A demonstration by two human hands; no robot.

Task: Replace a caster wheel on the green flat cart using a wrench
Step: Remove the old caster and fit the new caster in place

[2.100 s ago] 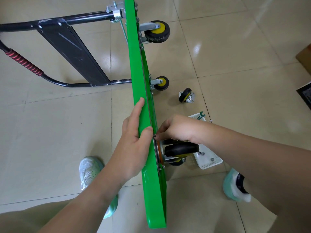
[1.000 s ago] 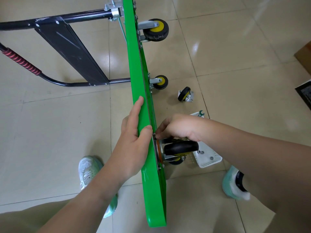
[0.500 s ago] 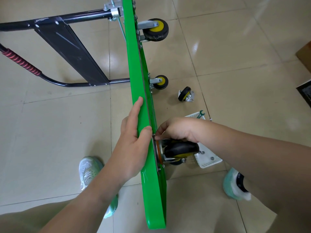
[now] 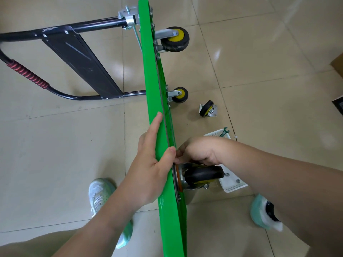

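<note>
Gripping cart edge, left hand, right hand at caster

No legible text, label, brand or number anywhere in view. Pale marks on black handle bar of green flat cart: too small to tell whether lettering or scratches. Dark object at right edge: cropped, nothing readable on it.

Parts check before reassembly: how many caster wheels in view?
4. On the cart, far end: upper wheel and lower wheel. The near wheel sits under the right hand. The loose wheel lies on the floor. Another may be hidden behind the near wheel.
</note>
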